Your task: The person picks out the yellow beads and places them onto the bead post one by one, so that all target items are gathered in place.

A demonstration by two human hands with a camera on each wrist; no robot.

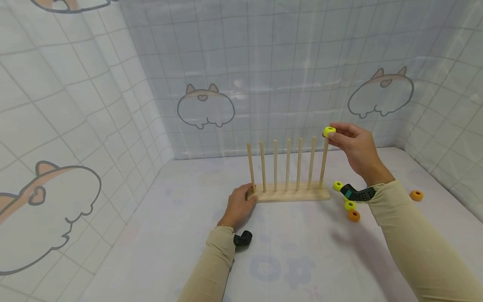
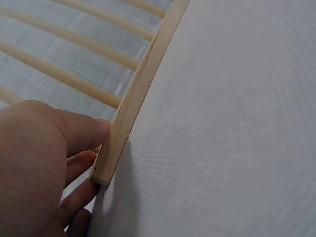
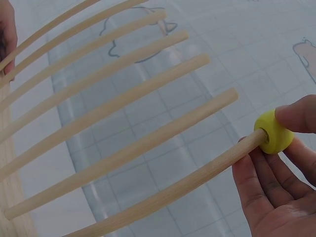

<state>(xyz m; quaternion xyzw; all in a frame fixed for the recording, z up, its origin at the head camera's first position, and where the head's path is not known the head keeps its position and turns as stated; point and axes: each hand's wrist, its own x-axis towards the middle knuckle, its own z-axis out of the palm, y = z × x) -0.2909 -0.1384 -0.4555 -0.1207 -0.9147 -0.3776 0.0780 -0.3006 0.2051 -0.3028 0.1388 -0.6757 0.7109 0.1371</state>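
Note:
A wooden peg rack (image 1: 290, 196) stands on the table, a flat base with several upright dowels in a row. My left hand (image 1: 238, 205) grips the base's left end. In the left wrist view, its thumb lies against the base (image 2: 129, 113) near the first dowel, with fingers round the end. Up at the top of the rightmost dowel (image 1: 323, 163), my right hand (image 1: 358, 149) pinches a yellow bead (image 1: 329, 131) between thumb and fingers. The right wrist view shows the dowel's tip at the hole of this bead (image 3: 272, 133); how deep it sits is hidden.
Right of the rack lie loose yellow beads (image 1: 350, 206), one partly hidden by the right wrist camera (image 1: 358, 193). An orange bead (image 1: 354, 216) lies close by them, another orange bead (image 1: 416, 195) farther right. A tiled-pattern curtain (image 1: 264, 84) hangs behind the table.

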